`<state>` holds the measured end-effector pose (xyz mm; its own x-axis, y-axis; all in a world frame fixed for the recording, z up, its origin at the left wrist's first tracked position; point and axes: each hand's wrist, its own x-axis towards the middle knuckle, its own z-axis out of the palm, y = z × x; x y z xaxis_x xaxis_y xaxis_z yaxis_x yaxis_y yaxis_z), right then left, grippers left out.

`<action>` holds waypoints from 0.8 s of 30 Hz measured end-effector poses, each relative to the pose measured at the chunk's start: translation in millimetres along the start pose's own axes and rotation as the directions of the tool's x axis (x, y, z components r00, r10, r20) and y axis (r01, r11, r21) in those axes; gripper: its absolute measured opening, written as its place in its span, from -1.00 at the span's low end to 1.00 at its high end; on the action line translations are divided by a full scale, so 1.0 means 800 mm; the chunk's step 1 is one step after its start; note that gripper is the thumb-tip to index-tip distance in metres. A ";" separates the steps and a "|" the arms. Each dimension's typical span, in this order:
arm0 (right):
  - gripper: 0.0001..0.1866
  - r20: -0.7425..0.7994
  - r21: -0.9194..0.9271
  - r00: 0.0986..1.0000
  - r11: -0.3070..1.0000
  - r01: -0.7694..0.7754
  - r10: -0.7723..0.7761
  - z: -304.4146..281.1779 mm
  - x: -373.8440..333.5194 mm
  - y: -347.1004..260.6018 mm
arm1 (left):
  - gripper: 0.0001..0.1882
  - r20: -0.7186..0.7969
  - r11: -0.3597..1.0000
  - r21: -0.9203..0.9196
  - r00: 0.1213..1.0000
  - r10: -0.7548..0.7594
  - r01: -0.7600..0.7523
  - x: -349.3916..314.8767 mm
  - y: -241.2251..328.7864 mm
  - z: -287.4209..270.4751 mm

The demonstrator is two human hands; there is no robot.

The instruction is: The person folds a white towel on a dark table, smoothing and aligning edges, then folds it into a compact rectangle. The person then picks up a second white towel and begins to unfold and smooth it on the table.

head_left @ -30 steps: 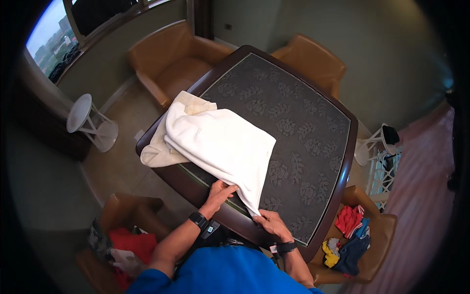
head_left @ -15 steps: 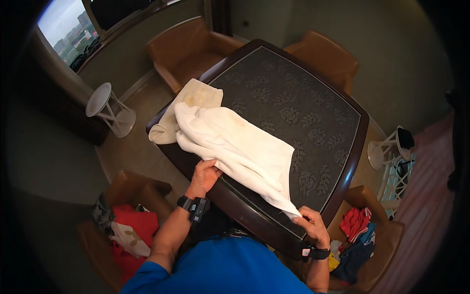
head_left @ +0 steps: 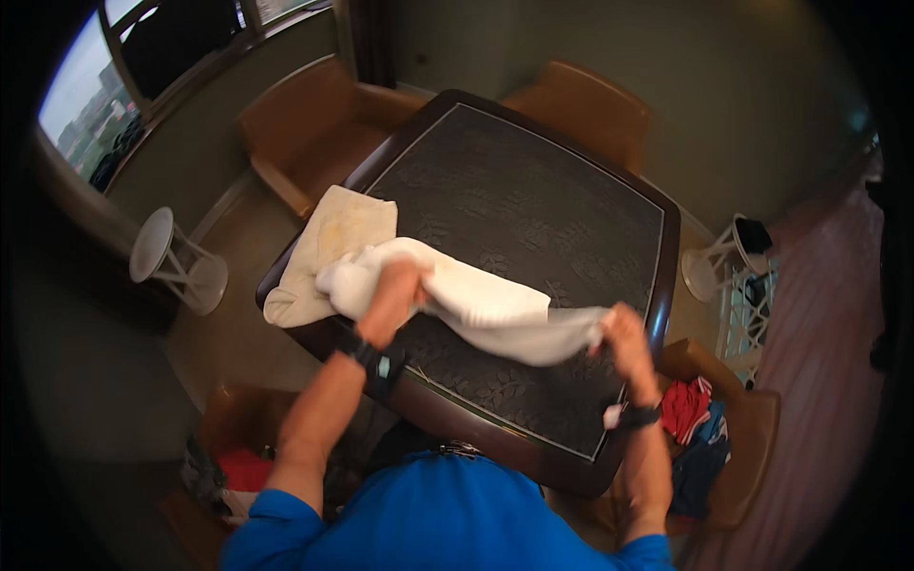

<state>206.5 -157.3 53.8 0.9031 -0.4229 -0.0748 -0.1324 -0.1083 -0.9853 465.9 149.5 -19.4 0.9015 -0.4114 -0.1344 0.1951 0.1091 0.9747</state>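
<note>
A long white towel [head_left: 486, 297] lies bunched across the dark table [head_left: 533, 209], its near edge lifted and blurred by motion. My right hand [head_left: 625, 338] is closed on its right corner, held above the tabletop. Over the left part, my left hand [head_left: 398, 287] grips the near edge, with its fingers smeared by movement. Beyond the left hand, a cream cloth [head_left: 359, 214] with yellowish patches lies at the table's left corner, partly under the white towel, one end rolled.
Brown armchairs [head_left: 309, 124] stand round the table. The near-right chair [head_left: 752, 476] holds red, blue and dark clothes [head_left: 695, 447]; more clothes [head_left: 243, 471] lie on the near-left one. White stools [head_left: 181, 262] flank the table on both sides.
Both hands have moved away from my body, lifting the towel's near edge and folding it over toward the far side. The right corner is now higher and farther from the table's near edge.
</note>
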 end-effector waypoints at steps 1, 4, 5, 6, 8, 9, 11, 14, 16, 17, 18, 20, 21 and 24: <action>-0.81 -0.045 -0.062 0.985 0.985 0.164 -0.167 -0.015 0.026 -0.049 | -0.83 -0.069 0.999 -0.041 0.997 0.033 -0.036 0.035 0.061 0.025; -0.79 -0.277 -0.147 0.846 0.890 0.431 -0.456 -0.023 0.037 -0.206 | -0.84 0.096 0.936 -0.072 0.932 0.350 -0.344 0.077 0.245 0.072; -0.79 -0.334 -0.154 0.781 0.848 0.507 -0.528 -0.019 0.030 -0.241 | -0.84 0.165 0.896 -0.094 0.881 0.444 -0.434 0.072 0.290 0.082; -0.79 -0.351 -0.199 0.734 0.812 0.548 -0.582 -0.023 0.019 -0.263 | -0.83 0.207 0.856 -0.077 0.832 0.515 -0.511 0.069 0.322 0.092; -0.78 -0.360 -0.240 0.664 0.753 0.612 -0.655 -0.042 0.002 -0.278 | -0.76 0.216 0.806 -0.074 0.780 0.587 -0.587 0.060 0.354 0.116; -0.80 -0.370 -0.369 0.666 0.761 0.534 -0.647 -0.041 -0.011 -0.278 | -0.75 0.222 0.794 -0.091 0.765 0.605 -0.601 0.061 0.358 0.123; -0.85 -0.357 -0.529 0.699 0.751 0.396 -0.620 -0.053 -0.026 -0.241 | -0.78 0.261 0.817 -0.026 0.786 0.561 -0.575 0.057 0.339 0.130; -0.87 -0.349 -0.581 0.813 0.788 0.203 -0.466 -0.038 -0.048 -0.128 | -0.82 0.249 0.904 0.000 0.876 0.413 -0.427 0.080 0.216 0.123; -0.86 -0.384 -0.558 0.847 0.823 0.106 -0.369 -0.011 -0.069 -0.038 | -0.84 0.244 0.959 0.030 0.933 0.265 -0.280 0.067 0.102 0.101; -0.86 -0.403 -0.428 0.887 0.903 0.035 -0.225 -0.011 -0.092 0.027 | -0.86 0.223 0.984 0.154 0.974 0.049 -0.085 0.046 0.056 0.095; -0.85 -0.419 -0.361 0.902 0.931 -0.057 -0.108 0.005 -0.115 0.061 | -0.89 0.215 0.953 0.288 0.964 -0.157 0.091 0.027 0.007 0.084; -0.83 -0.485 -0.259 0.859 0.912 -0.318 0.161 0.036 -0.166 0.115 | -0.77 0.219 0.745 0.621 0.859 -0.462 0.243 -0.019 -0.064 0.048; -0.82 -0.463 -0.096 0.854 0.945 -0.314 0.236 0.046 -0.191 0.150 | -0.77 0.215 0.718 0.634 0.826 -0.522 0.289 -0.040 -0.095 0.025; -0.83 -0.464 0.032 0.787 0.896 -0.443 0.406 0.073 -0.229 0.170 | -0.71 0.239 0.741 0.662 0.907 -0.347 0.109 -0.054 -0.122 -0.001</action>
<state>47.1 -42.1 -75.7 0.4674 -0.7947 -0.3873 -0.5060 0.1188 -0.8543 408.0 157.8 -109.2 0.6573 -0.6275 -0.4174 -0.0133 -0.5634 0.8261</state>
